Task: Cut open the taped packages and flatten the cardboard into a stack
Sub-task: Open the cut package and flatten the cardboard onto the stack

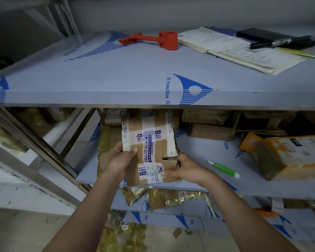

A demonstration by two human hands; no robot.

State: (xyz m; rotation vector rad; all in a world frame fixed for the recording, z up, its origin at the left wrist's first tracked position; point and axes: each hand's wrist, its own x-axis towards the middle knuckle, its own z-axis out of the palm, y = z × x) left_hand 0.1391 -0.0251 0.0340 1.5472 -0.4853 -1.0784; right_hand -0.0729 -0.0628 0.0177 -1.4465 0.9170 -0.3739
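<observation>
A flattened brown cardboard piece (pixel 149 142) crossed with white tape printed in blue is held over the middle shelf (pixel 198 151). My left hand (pixel 121 157) grips its left edge, thumb on top. My right hand (pixel 185 167) holds its lower right part, thumb on the taped strip. More flattened cardboard (pixel 105 142) lies under and left of it. A green and white cutter (pixel 224 169) lies on the shelf to the right of my right hand. Taped brown packages (pixel 211 131) sit at the back of that shelf.
An orange package (pixel 287 153) lies on the shelf's right side. The top shelf (pixel 116 77) carries an orange plastic tool (pixel 153 40), an open booklet (pixel 238 50) and a black brush (pixel 284 41). Gold wrapping and scraps (pixel 162 196) fill the lower shelves. A steel frame post (pixel 42 144) runs on the left.
</observation>
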